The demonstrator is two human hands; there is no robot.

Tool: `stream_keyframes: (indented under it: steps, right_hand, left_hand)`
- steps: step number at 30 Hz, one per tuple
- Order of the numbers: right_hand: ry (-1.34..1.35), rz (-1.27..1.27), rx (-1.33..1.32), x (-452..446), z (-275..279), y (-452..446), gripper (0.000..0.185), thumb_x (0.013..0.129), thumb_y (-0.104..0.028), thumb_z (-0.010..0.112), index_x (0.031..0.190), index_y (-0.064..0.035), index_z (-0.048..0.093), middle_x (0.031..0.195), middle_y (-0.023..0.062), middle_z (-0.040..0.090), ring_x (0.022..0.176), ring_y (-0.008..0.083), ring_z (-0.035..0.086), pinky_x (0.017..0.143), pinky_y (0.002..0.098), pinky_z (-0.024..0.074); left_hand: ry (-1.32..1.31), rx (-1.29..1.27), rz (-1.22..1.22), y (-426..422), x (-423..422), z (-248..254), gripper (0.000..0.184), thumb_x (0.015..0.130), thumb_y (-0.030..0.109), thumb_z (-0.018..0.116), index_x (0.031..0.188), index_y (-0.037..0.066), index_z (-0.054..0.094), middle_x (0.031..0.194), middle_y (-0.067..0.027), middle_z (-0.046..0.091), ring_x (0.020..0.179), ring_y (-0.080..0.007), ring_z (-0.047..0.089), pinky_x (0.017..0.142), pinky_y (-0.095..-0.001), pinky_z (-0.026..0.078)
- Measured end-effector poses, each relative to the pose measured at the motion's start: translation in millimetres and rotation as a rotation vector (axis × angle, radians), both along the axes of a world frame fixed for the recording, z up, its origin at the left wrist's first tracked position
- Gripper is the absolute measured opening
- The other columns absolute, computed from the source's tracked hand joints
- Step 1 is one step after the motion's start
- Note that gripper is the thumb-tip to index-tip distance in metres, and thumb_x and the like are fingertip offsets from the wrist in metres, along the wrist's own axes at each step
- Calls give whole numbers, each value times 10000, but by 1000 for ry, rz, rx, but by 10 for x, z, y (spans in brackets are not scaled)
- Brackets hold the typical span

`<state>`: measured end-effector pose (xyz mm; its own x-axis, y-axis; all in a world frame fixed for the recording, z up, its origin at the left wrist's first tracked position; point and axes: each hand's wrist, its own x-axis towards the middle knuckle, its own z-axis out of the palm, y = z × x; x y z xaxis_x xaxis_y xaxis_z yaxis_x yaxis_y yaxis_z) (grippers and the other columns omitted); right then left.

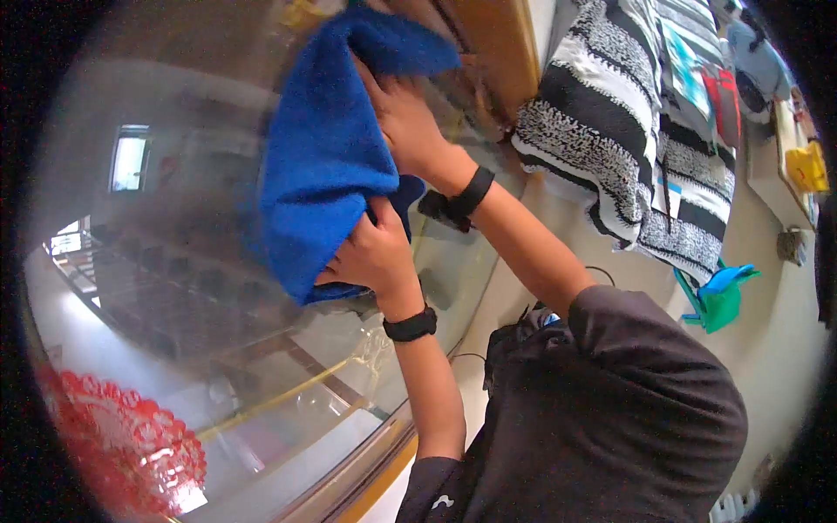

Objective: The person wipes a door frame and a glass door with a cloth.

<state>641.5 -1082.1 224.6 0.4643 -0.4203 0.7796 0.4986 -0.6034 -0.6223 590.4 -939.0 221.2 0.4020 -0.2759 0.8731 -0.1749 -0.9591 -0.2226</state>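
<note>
A blue cloth [318,166] lies bunched and folded against a large glossy, see-through glass surface [183,288]. My left hand [375,253] grips the cloth's lower part, its fingertips tucked into the folds and its thumb pointing up. Higher up, my right hand [405,122] presses into the same cloth, its fingers partly hidden by the fabric. Each wrist wears a black band. A dark object hangs by the right wristband; I cannot make out what it is.
Red lace [131,444] shows at the lower left of the glass. A wooden edge [366,475] borders it below. On the right are a black-and-white striped cover [602,113], a green and blue item [728,296] and a yellow object [806,166]. Another person [757,57] is at the top right.
</note>
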Motion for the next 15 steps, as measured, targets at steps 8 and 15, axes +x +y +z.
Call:
stream_keyframes:
  steps: [8, 15]
  right_hand:
    - [332, 18, 130, -158, -1677, 312, 816, 848, -453, 575, 1465, -14, 272, 1535, 252, 163, 1402, 456, 130, 1150, 507, 62]
    - [626, 54, 466, -659, -2673, 613, 670, 836, -322, 632, 1362, 5, 377, 1404, 299, 355, 1319, 478, 285, 1062, 513, 271]
  left_hand:
    - [252, 160, -76, 168, -32, -1406, 273, 795, 391, 669, 970, 182, 690, 1184, -163, 620, 1105, -429, 537, 861, -676, 339]
    - [643, 221, -231, 293, -223, -2221, 298, 825, 271, 656, 1106, 175, 680, 1137, -126, 637, 1102, -352, 557, 905, -570, 388]
